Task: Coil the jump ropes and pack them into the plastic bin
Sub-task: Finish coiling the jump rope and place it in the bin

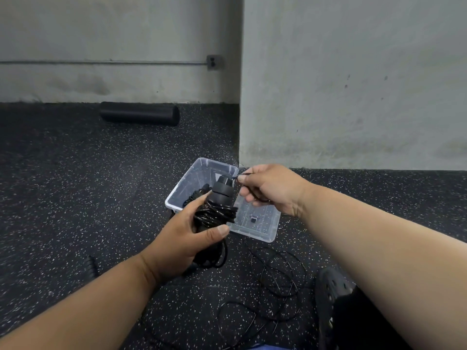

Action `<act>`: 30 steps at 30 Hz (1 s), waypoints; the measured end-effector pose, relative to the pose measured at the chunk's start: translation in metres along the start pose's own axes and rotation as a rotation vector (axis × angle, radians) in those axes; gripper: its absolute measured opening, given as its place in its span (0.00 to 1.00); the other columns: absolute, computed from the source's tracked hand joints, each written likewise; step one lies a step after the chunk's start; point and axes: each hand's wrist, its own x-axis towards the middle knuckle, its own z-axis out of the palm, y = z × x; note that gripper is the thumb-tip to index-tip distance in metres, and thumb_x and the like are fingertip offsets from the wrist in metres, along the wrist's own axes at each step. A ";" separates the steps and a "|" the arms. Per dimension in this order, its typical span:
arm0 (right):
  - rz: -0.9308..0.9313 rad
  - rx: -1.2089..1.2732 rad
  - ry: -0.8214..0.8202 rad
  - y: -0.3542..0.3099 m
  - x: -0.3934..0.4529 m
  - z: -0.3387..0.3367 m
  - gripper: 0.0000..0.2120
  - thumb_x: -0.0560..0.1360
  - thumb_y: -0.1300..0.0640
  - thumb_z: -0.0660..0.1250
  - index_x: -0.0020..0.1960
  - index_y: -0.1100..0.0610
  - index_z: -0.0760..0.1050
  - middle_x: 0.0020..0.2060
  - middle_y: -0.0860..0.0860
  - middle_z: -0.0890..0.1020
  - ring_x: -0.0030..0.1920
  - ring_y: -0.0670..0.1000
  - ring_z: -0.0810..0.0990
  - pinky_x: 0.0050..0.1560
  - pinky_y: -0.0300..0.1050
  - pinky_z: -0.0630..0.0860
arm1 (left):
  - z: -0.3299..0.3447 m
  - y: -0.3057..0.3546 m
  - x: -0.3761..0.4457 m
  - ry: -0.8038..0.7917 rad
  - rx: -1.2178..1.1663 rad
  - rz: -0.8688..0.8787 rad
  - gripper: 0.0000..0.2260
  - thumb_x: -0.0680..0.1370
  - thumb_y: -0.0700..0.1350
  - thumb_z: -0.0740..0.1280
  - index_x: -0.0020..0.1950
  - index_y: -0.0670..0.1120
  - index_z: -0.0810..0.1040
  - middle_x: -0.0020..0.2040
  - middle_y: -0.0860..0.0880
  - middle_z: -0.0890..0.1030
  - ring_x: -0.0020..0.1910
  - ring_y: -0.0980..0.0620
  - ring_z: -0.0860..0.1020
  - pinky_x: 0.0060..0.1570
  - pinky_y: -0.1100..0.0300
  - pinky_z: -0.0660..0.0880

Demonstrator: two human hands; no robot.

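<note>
I see the plastic bin (202, 170) on the floor (75, 198) before the wall corner, loose rope (278, 279) nearer me (foam roller (139, 113) far left)

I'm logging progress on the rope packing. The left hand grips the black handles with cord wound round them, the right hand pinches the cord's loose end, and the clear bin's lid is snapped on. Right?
Not quite: the clear bin is open, and its lid lies on the floor beside it, as the head view shows. The left hand does grip the wound handles, and the right hand pinches the cord.

The left hand (188, 238) hides the jump rope handles' (219, 198) lower part; bin (255, 229) contents behind them are indistinct.
</note>
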 end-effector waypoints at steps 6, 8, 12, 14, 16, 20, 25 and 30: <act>-0.079 0.030 0.109 -0.001 0.007 -0.009 0.02 0.83 0.58 0.67 0.51 0.55 0.77 0.32 0.50 0.82 0.29 0.46 0.76 0.30 0.38 0.72 | 0.009 -0.003 -0.005 -0.052 0.061 -0.044 0.31 0.72 0.44 0.77 0.73 0.52 0.71 0.59 0.54 0.86 0.60 0.54 0.84 0.61 0.57 0.80; -0.084 0.011 0.109 0.001 0.007 -0.010 0.02 0.83 0.58 0.67 0.52 0.55 0.78 0.33 0.51 0.83 0.29 0.47 0.76 0.32 0.40 0.71 | 0.009 -0.003 -0.005 -0.055 0.078 -0.055 0.28 0.75 0.43 0.78 0.72 0.53 0.72 0.58 0.54 0.86 0.58 0.54 0.84 0.59 0.58 0.80; -0.152 0.028 0.084 0.000 0.001 -0.007 0.01 0.83 0.58 0.67 0.54 0.55 0.78 0.35 0.52 0.84 0.30 0.48 0.77 0.30 0.38 0.72 | 0.005 -0.004 -0.004 -0.058 0.132 -0.097 0.33 0.73 0.51 0.81 0.74 0.51 0.72 0.59 0.52 0.86 0.60 0.51 0.84 0.62 0.51 0.81; -0.184 0.058 0.040 -0.003 -0.003 -0.006 0.02 0.83 0.59 0.68 0.52 0.54 0.78 0.37 0.53 0.85 0.31 0.48 0.78 0.30 0.37 0.73 | 0.005 -0.006 -0.003 -0.049 0.133 -0.120 0.31 0.73 0.50 0.81 0.72 0.52 0.73 0.58 0.51 0.87 0.58 0.50 0.85 0.61 0.51 0.81; -0.198 0.094 0.012 -0.007 -0.006 -0.006 0.04 0.82 0.60 0.70 0.50 0.53 0.78 0.38 0.53 0.85 0.32 0.48 0.80 0.32 0.37 0.75 | 0.006 -0.008 -0.002 -0.051 0.090 -0.137 0.26 0.73 0.46 0.80 0.68 0.53 0.76 0.54 0.50 0.87 0.55 0.48 0.86 0.58 0.51 0.82; -0.212 0.125 -0.041 -0.009 -0.009 -0.008 0.07 0.80 0.65 0.70 0.49 0.54 0.77 0.39 0.53 0.86 0.34 0.46 0.82 0.33 0.37 0.77 | 0.003 -0.014 0.002 -0.010 0.043 -0.154 0.30 0.69 0.47 0.80 0.69 0.53 0.75 0.54 0.47 0.87 0.56 0.41 0.85 0.59 0.44 0.82; -0.241 0.092 -0.104 -0.012 -0.015 -0.007 0.06 0.81 0.64 0.69 0.53 0.53 0.79 0.47 0.54 0.86 0.40 0.49 0.84 0.43 0.43 0.80 | 0.000 -0.017 0.004 -0.003 0.030 -0.155 0.35 0.63 0.53 0.81 0.69 0.53 0.76 0.55 0.44 0.87 0.57 0.37 0.85 0.61 0.38 0.81; -0.404 -0.093 -0.068 -0.013 -0.018 -0.005 0.10 0.80 0.65 0.69 0.52 0.51 0.82 0.46 0.43 0.84 0.45 0.46 0.80 0.51 0.46 0.77 | 0.001 -0.018 0.004 -0.023 0.030 -0.160 0.29 0.67 0.49 0.81 0.67 0.53 0.77 0.53 0.44 0.87 0.55 0.38 0.85 0.60 0.37 0.81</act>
